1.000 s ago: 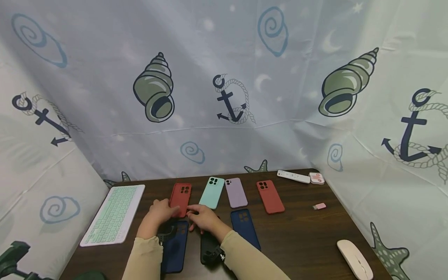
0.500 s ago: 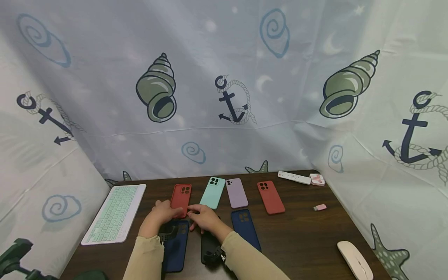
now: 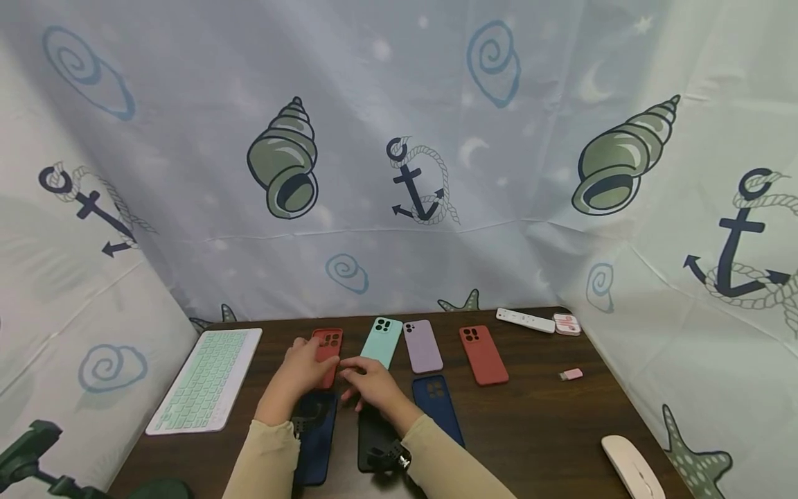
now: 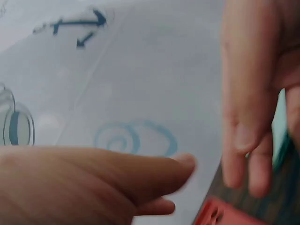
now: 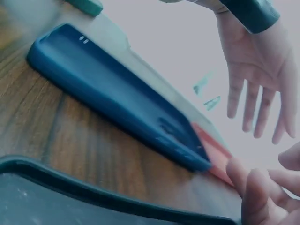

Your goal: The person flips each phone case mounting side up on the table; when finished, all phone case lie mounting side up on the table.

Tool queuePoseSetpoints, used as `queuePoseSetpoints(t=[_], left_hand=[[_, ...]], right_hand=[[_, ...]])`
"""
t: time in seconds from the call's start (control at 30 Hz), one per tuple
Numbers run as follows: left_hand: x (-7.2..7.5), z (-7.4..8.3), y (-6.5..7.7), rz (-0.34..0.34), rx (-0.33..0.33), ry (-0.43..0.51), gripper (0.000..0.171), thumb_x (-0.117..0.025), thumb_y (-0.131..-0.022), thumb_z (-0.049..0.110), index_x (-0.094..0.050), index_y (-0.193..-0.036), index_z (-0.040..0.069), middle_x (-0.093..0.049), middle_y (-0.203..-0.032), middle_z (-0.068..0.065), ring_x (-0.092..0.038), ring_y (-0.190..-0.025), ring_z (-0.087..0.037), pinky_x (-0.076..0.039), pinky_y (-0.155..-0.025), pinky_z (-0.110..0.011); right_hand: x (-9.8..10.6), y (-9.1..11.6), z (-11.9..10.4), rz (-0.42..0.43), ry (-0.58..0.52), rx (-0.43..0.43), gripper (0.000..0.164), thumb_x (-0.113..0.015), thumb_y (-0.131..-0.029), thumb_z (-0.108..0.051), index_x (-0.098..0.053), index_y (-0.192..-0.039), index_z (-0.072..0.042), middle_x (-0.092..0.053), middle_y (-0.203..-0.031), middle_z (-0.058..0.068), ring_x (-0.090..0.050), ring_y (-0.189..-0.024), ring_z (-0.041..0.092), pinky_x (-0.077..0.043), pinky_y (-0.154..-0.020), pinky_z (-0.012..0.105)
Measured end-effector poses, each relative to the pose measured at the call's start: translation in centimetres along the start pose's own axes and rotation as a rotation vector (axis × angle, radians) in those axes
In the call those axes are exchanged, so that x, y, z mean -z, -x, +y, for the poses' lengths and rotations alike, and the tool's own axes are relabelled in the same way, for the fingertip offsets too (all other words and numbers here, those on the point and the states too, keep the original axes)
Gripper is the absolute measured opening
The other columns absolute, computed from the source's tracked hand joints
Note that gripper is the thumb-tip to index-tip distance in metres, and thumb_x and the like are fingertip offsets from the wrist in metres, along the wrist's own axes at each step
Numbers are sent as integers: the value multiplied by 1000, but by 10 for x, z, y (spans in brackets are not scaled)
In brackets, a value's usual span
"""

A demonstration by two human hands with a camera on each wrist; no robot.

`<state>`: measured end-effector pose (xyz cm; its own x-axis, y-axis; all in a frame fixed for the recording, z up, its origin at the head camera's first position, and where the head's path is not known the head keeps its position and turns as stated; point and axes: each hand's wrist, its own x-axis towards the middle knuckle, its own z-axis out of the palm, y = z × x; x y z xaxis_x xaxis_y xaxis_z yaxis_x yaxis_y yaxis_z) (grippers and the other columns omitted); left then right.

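My left hand (image 3: 299, 371) hovers over a red phone case (image 3: 328, 378), hiding its left side. In the right wrist view that hand (image 5: 262, 70) has straight, spread fingers and holds nothing. My right hand (image 3: 377, 388) is just to its right, fingertips near the left thumb, with fingers loosely bent around nothing. Beneath the left wrist lies a navy phone case (image 3: 316, 443), its hollow side up in the right wrist view. Under the right wrist is a black phone case (image 3: 373, 440). A mint phone case (image 3: 382, 339) sits just beyond the right hand.
Farther right lie a lilac phone case (image 3: 424, 346), another red phone case (image 3: 484, 357) and a second navy phone case (image 3: 438, 409). A white keyboard (image 3: 206, 381) is at left. A remote (image 3: 525, 320), pink USB stick (image 3: 570, 374) and white mouse (image 3: 632, 468) are on the right.
My left hand has come up off the lower end of the red phone case and moved rightward and farther over it. The right hand has shifted slightly right. The cases lie as before.
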<state>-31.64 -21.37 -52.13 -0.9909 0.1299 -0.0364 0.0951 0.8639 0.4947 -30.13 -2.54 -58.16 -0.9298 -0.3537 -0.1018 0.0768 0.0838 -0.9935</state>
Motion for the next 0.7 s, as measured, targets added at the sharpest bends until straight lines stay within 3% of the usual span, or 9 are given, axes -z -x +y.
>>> queuePoseSetpoints(t=[0.1,0.2,0.37,0.57,0.7], left_hand=[[-6,16,-1,47,-94,61,53,-65,-98,41,-58,-136,4,-49,-138,-28,-50,-125,-49,-45,-98,-62],[-15,27,-5,70,-145,75,45,-66,-98,37,-61,-133,8,-55,-133,-20,-58,-117,-38,-49,-94,-55],[-28,38,-10,27,-137,72,45,-69,-97,35,-62,-131,8,-58,-127,-17,-63,-109,-31,-52,-90,-51],[-40,49,-18,-14,-103,73,50,-70,-96,37,-61,-133,5,-57,-125,-19,-63,-106,-31,-52,-90,-52],[-50,53,-22,-25,-74,44,54,-69,-96,39,-60,-135,3,-56,-125,-22,-62,-102,-31,-52,-89,-52]], right_hand=[[11,2,-3,74,-27,12,33,-58,-103,-21,-62,-136,-16,-66,-125,18,-74,-82,31,-52,-46,32],[24,6,-7,161,1,16,38,-60,-101,-21,-60,-138,-12,-65,-119,17,-73,-80,33,-52,-46,32],[46,14,-7,249,73,-15,48,-58,-100,-23,-53,-143,-2,-67,-121,18,-71,-74,32,-52,-45,32],[63,20,-5,265,80,-41,52,-57,-102,-23,-47,-146,4,-67,-119,22,-70,-77,37,-53,-46,33],[65,21,-3,271,95,-66,53,-57,-102,-23,-46,-146,5,-67,-120,22,-70,-74,34,-55,-47,36]])
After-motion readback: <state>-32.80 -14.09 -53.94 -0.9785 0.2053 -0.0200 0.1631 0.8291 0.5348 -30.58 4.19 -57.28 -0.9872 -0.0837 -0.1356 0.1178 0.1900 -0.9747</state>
